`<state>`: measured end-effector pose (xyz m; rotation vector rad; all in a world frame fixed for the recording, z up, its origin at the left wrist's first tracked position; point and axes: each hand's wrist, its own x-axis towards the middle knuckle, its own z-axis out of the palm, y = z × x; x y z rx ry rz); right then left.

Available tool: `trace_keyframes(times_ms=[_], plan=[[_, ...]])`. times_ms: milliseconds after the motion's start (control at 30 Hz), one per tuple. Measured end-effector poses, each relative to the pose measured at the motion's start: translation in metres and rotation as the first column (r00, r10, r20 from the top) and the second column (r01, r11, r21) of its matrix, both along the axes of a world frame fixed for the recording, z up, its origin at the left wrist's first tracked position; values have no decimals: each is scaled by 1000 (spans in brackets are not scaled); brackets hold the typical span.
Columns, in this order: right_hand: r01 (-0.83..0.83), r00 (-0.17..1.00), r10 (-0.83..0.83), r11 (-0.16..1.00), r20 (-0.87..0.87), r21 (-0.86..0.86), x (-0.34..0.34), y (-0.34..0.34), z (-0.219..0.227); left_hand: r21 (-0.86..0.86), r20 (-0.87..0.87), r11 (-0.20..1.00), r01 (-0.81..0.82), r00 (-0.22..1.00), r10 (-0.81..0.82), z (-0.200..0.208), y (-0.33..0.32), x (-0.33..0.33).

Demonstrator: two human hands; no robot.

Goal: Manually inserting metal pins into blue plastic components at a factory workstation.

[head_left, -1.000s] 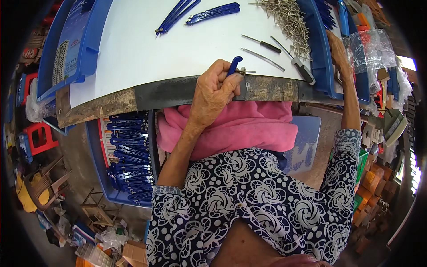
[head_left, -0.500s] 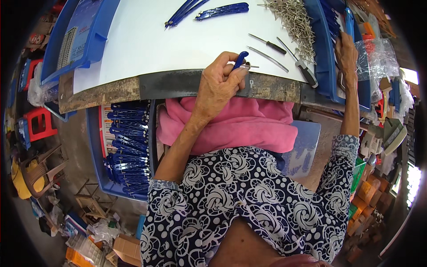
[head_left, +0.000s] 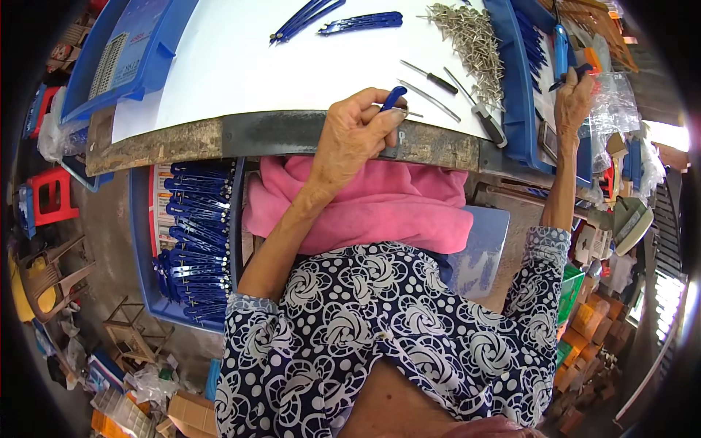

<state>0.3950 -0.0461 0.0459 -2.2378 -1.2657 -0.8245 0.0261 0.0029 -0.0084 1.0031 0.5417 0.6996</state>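
Observation:
Near the table's front edge, my left hand point(head_left: 355, 130) is closed on a blue handle-shaped piece point(head_left: 394, 97). A thin metal pin point(head_left: 414, 113) sticks out to the right of those fingers. Over the blue bin point(head_left: 520, 131) at the right, my right hand point(head_left: 574, 106) pinches a dark blue piece point(head_left: 582, 71). More blue strips point(head_left: 531, 47) lie in that bin. A pile of silvery rivets point(head_left: 475, 51) rests on the white tabletop beside it. Two bundles of blue strips lie farther back, the right-hand bundle point(head_left: 361, 23) lying nearly flat.
A dark-handled screwdriver point(head_left: 489, 125), a slim black-handled tool point(head_left: 442, 81) and a grey rod point(head_left: 431, 101) lie right of my left hand. Another blue bin point(head_left: 157, 69) stands at the left. Below the table, a blue crate point(head_left: 144, 255) holds many blue strips; pink cloth point(head_left: 358, 226) covers my lap.
My right hand has risen out of the right bin, away from the strips, and now shows a dark blue piece in its fingers. My left hand keeps its hold.

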Motion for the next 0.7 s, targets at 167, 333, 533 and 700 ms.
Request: trace_keyframes(times_ms=[167, 333, 533, 700], plan=[[-231, 950, 293, 887, -103, 400, -60, -12, 62, -99, 77, 994, 47, 996, -39, 9, 0, -4], [-375, 311, 585, 800, -749, 469, -144, -6, 49, -200, 68, 978, 59, 997, -46, 12, -5, -9], [-449, -302, 488, 685, -819, 573, -195, -3, -2, -216, 97, 975, 52, 995, -31, 22, -6, -11], [-311, -603, 401, 678, -690, 666, -215, -2, -26, -245, 153, 970, 5, 988, 33, 25, -8, -17]])
